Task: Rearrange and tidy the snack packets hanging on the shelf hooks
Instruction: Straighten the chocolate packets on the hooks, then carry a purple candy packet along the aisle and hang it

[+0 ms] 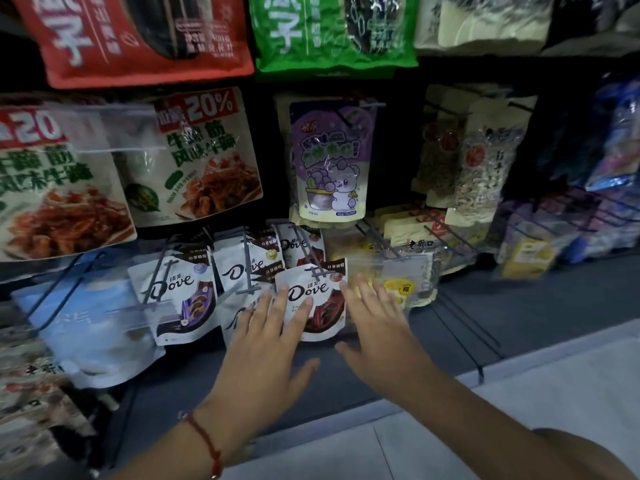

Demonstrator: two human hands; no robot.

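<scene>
While both hands spread flat, left hand (273, 327) fingers touching Dove packet (317, 299), right hand (377, 327) beside it

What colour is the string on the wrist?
Red, on the left wrist string, seen from the head camera.

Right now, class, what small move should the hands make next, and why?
Probably straighten the front Dove packet: it hangs tilted on its hook, and the left hand already rests open fingers on it, with the right hand open beside it.
</scene>
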